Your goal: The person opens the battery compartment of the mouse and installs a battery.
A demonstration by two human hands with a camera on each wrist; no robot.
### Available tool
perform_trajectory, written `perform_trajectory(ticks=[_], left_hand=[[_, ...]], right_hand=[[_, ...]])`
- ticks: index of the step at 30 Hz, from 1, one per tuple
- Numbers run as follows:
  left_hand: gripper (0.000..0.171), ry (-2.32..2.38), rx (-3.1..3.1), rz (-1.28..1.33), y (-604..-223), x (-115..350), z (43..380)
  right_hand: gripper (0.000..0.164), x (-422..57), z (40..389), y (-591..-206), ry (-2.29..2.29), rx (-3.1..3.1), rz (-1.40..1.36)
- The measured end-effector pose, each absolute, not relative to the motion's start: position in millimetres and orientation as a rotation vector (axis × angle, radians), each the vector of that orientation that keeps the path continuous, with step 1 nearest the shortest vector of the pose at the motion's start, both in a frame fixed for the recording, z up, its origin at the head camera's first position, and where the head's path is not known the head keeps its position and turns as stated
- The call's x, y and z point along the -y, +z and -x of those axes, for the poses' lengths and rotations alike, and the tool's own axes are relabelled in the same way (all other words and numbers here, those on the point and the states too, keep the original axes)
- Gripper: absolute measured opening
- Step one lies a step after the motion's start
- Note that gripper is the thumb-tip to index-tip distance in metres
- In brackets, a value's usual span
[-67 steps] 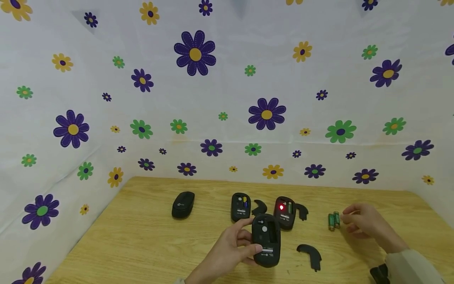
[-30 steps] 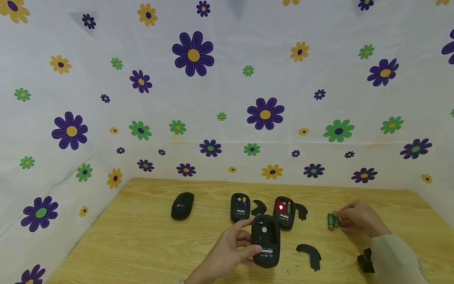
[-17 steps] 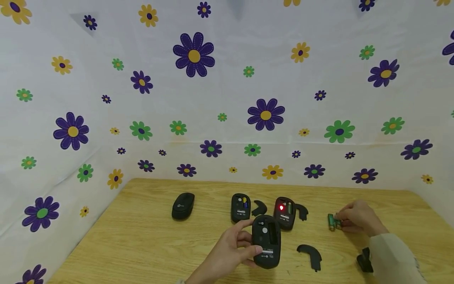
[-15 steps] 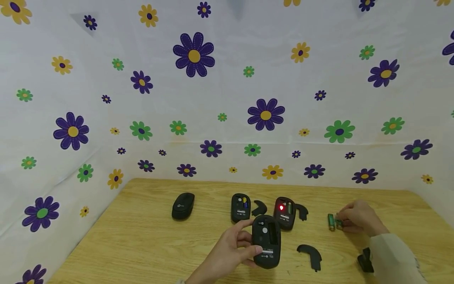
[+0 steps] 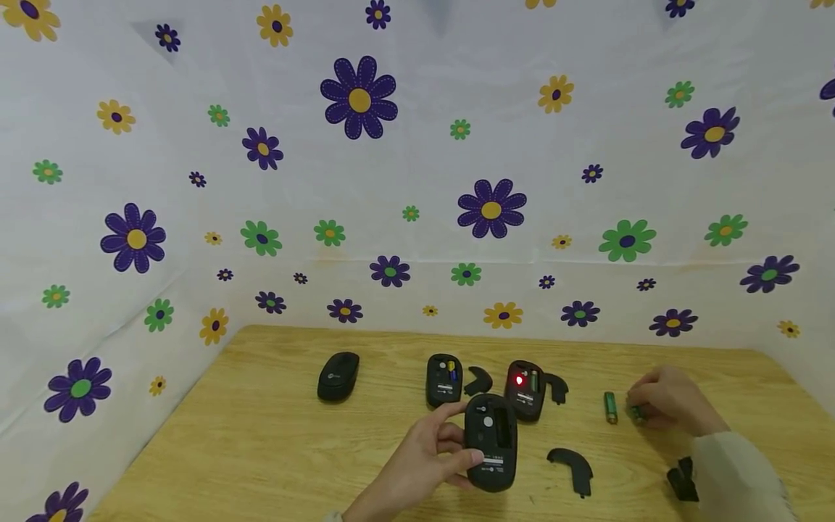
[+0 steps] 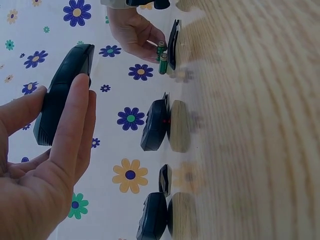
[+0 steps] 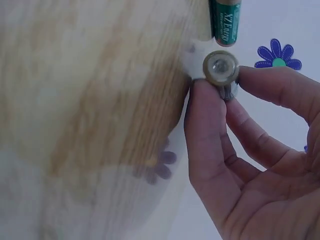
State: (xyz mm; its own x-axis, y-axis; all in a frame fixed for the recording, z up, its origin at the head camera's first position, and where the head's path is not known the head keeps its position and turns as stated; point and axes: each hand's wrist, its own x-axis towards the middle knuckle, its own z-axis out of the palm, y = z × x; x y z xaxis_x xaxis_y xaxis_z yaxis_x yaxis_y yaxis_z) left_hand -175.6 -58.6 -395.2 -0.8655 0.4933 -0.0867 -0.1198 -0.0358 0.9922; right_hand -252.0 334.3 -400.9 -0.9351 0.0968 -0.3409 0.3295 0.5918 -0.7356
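My left hand (image 5: 424, 453) grips a black computer mouse (image 5: 481, 453), held up with its underside facing me and its battery slot bare. At the right, my right hand (image 5: 672, 402) pinches a green battery (image 5: 636, 413) between thumb and fingers, mostly hidden by them in the head view. The right wrist view shows the round end of that battery (image 7: 220, 68) at the fingertips. A second green battery (image 5: 609, 407) lies on the table just left of the right hand. A curved black battery cover (image 5: 574, 467) lies between the hands.
Two overturned mice lie behind the held one: one with a yellow-and-blue battery (image 5: 443, 388), one glowing red (image 5: 530, 406). Each has a black cover (image 5: 479, 380) beside it. Another mouse (image 5: 338, 377) sits upright at the left. Flowered cloth (image 5: 417, 145) rises behind the wooden table (image 5: 274, 449).
My right hand has closed its fingertips on one of the paired batteries and drawn it rightward, apart from the other. My left hand and its mouse have stayed put.
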Motion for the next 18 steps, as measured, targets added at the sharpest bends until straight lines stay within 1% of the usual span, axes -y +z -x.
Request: perform_trajectory(ticks=[5, 10, 14, 18], left_hand=[[0.067, 1.954, -1.832, -0.392, -396, 58, 176], [0.066, 1.955, -1.83, -0.396, -396, 57, 176], [0.067, 1.962, -1.827, -0.389, -395, 58, 175], [0.066, 1.963, -1.827, -0.389, -395, 59, 175]], right_hand=[[0.025, -342, 247, -398, -1.382, -2.471, -0.327], [0.03, -344, 241, -397, -1.464, -2.415, -0.372], [0.026, -343, 239, -396, -1.529, -2.382, -0.366], [0.027, -341, 237, -395, -1.561, -2.368, -0.351]])
